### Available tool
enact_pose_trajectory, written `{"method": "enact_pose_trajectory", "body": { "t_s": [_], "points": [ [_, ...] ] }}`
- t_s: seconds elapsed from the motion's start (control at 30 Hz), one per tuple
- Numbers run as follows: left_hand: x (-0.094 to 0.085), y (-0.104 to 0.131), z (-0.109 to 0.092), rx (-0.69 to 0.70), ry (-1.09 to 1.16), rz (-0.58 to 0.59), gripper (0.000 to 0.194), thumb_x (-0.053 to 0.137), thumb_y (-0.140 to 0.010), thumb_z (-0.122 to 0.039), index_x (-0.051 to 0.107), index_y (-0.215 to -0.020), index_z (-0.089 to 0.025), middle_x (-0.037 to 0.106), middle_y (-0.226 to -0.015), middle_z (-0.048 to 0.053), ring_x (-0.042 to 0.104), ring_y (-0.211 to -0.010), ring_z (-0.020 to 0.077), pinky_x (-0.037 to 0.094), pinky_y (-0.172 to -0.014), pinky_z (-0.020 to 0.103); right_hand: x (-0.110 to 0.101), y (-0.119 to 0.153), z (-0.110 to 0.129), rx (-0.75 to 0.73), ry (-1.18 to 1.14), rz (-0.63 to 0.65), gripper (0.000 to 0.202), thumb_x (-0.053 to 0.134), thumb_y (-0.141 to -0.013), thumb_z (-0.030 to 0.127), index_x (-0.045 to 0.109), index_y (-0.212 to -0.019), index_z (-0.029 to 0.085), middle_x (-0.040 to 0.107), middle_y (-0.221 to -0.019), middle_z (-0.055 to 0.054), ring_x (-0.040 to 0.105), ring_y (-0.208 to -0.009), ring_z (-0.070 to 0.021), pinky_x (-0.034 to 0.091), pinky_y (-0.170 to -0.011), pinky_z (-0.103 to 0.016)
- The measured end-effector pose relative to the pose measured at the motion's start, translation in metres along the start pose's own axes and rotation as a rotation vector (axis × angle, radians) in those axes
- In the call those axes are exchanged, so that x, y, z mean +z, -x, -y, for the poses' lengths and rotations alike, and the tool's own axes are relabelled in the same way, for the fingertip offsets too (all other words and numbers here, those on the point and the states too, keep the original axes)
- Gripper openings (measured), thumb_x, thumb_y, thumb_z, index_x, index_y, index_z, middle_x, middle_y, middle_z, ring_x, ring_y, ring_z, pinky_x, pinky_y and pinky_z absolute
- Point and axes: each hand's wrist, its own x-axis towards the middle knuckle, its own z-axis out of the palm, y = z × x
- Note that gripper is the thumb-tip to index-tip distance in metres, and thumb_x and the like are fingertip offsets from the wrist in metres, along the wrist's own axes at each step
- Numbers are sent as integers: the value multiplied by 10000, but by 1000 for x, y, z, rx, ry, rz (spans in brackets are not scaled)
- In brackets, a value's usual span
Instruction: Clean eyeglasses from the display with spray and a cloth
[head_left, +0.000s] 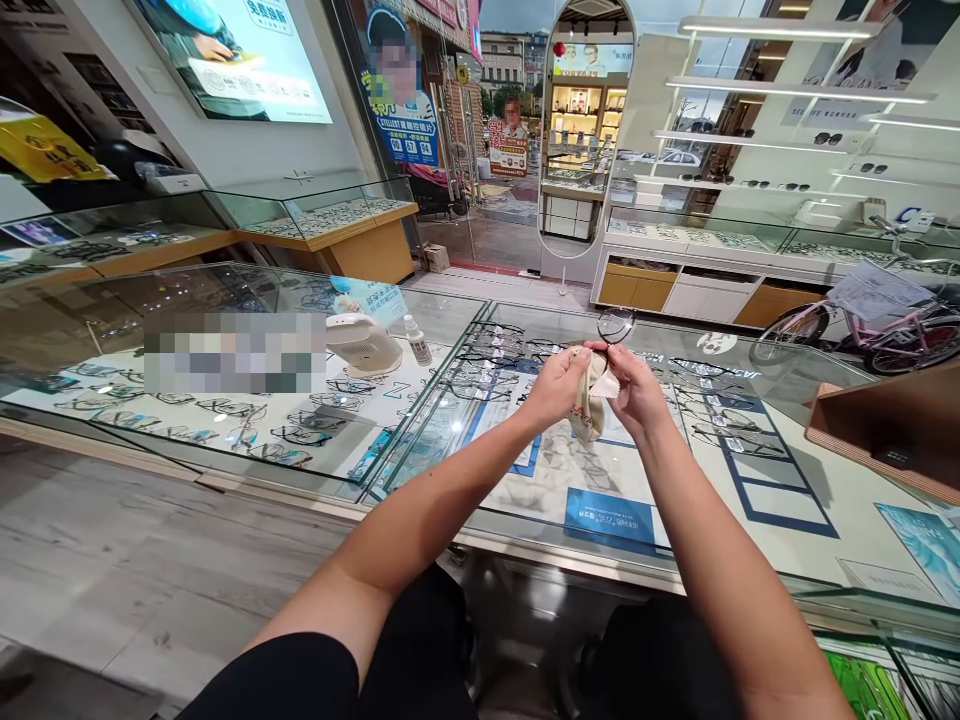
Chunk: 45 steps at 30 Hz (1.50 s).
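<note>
Above the glass display counter, my left hand (559,385) is closed on a beige cloth (589,418) that hangs down between my hands. My right hand (632,388) is closed on a pair of dark-framed glasses (616,325); one round lens sticks up above the fingers, and the other part of the frame lies within the cloth. A white piece of the cloth shows by the right fingers. Rows of eyeglasses (487,375) lie under the counter glass below the hands.
On the counter to the left stand a white device (364,343) and a small spray bottle (416,340). A wooden box-like stand (885,440) is at the right. A blue card (611,518) lies near the front edge. Beyond are a tall mirror (581,130) and a pink bicycle (892,325).
</note>
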Motion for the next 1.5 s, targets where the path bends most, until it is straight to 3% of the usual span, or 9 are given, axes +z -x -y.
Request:
{"method": "enact_pose_trajectory", "body": {
  "t_s": [0.13,0.27,0.43,0.7,0.9,1.07,1.23,1.37,1.5],
  "points": [
    [-5,-2,-2,-11,47,93,698,784,-842,-720,763,-1212,-129,771,-1005,88,677,-888,183,531,-858,294,-1,0,4,-9,-15,12,259,912,-754,428,813,-899,237,846,-1082,-51,780,-1031,-262,633,-973,-405],
    [-9,0,-6,-44,46,177,698,808,-847,-685,757,-1273,-134,769,-1018,91,664,-874,174,520,-824,278,-3,-1,8,-4,-28,13,251,905,-767,427,819,-902,233,839,-1066,-38,772,-906,-226,643,-892,-375],
    [-10,2,-8,-101,97,270,703,903,-787,-600,730,-1290,-141,765,-1076,101,684,-909,177,523,-824,265,-5,-2,7,-12,-35,11,269,908,-776,449,805,-915,244,828,-1045,-25,762,-902,-212,630,-887,-363],
    [-4,2,-3,-105,128,104,691,948,-742,-553,711,-1238,-135,732,-894,26,629,-729,115,491,-712,239,6,3,2,-40,12,-1,290,942,-727,446,786,-873,250,843,-1082,-39,767,-989,-235,621,-914,-368],
    [3,0,3,-47,148,-65,655,890,-765,-655,750,-1111,-118,734,-837,29,647,-767,137,516,-759,268,13,7,2,-90,48,21,308,945,-737,473,740,-802,252,849,-1086,-56,760,-1129,-275,613,-1008,-416],
    [3,0,2,-42,132,31,739,822,-783,-749,753,-1179,-129,769,-911,60,694,-825,168,536,-796,286,9,5,5,-67,33,-20,318,951,-732,483,796,-877,247,848,-1029,-52,788,-1019,-263,651,-909,-388],
    [1,1,-2,-52,106,139,736,874,-769,-690,721,-1239,-145,764,-969,61,699,-864,169,531,-809,272,3,5,11,-43,45,-26,328,914,-771,503,809,-939,243,843,-1033,-54,790,-908,-251,661,-813,-379],
    [-3,-1,1,-60,79,108,722,902,-728,-691,713,-1138,-127,727,-870,33,635,-735,128,485,-700,241,2,5,11,-41,29,-19,334,923,-777,481,788,-950,228,836,-1032,-70,784,-881,-242,652,-806,-376],
    [-1,-1,3,-31,13,43,677,819,-772,-766,691,-981,-134,699,-833,22,603,-731,126,470,-704,248,2,4,12,-59,-14,-29,263,916,-798,431,760,-891,242,829,-1120,-51,755,-848,-194,634,-747,-323]
  ]
}}
